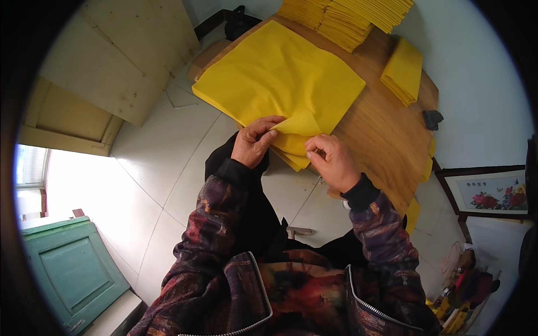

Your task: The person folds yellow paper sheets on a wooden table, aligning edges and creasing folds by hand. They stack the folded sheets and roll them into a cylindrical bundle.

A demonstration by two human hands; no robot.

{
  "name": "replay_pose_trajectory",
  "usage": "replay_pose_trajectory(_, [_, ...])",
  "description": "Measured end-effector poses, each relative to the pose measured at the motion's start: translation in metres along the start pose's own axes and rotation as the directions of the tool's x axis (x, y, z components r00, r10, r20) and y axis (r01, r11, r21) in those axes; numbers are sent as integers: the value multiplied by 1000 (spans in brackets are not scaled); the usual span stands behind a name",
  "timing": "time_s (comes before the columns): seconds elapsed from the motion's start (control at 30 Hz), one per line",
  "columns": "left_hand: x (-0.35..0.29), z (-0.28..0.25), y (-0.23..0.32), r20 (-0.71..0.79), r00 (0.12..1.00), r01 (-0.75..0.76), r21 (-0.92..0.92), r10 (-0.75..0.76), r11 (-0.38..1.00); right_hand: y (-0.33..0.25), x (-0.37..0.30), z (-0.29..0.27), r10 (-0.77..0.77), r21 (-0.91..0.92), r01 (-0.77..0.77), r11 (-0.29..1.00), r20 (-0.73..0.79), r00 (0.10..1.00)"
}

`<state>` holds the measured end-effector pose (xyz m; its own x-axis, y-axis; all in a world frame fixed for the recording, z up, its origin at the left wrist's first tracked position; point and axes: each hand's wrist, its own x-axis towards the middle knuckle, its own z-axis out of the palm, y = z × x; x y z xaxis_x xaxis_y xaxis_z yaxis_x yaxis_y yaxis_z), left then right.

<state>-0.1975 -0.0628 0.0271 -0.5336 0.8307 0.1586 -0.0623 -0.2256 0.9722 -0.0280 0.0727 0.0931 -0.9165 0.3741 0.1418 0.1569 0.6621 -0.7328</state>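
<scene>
Yellow, thin and felt-like to the eye: pinched at the left end of a turned-up flap (300, 124) by the left grip (253, 141), with thumb and fingers closed on the cloth, presumably to keep the fold from dropping back. Met near the opposite end by the right grip (330, 159), curled, with thumb and forefinger drawn close together at the edge; cannot tell whether pinching cloth or only touching it.

Joined behind the flap to a broad sheet (286, 73), laid over the left part of the wooden worktop (386, 145) and overhanging at the near side, likely for easy reach with both hands. Rippled in the middle, perhaps from being gathered toward the near edge.

Stacked at the far side, in folded yellow piles (342, 22), apparently to leave room for spreading. Set apart to the right, near the wall (471, 73), a folded yellow bundle (404, 70); just below it, at the worktop's edge, a dark lump (432, 120), of unclear purpose. Farther out, a tiled floor (179, 168), a green panelled door (73, 269) and a framed flower picture (493, 196).
</scene>
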Motion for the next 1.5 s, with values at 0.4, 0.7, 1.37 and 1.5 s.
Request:
replay_pose_trajectory(0.4, [-1,-4,-2,23,1000,-3,19,2,1000,7,12,-3,279,293,-326,899,191,941])
replay_pose_trajectory(0.7, [-3,-7,5,80,997,-15,118,5,993,2,19,-3,318,471,-323,821,91,944])
replay_pose_trajectory(1.37, [1,1,-2,-63,998,26,49,-22,998,0,-19,17,-285,-334,240,912,-92,954])
replay_pose_trajectory(1.5, [1,0,0,-39,999,-1,56,3,998,-3,-14,9,-120,-110,116,987,-33,992])
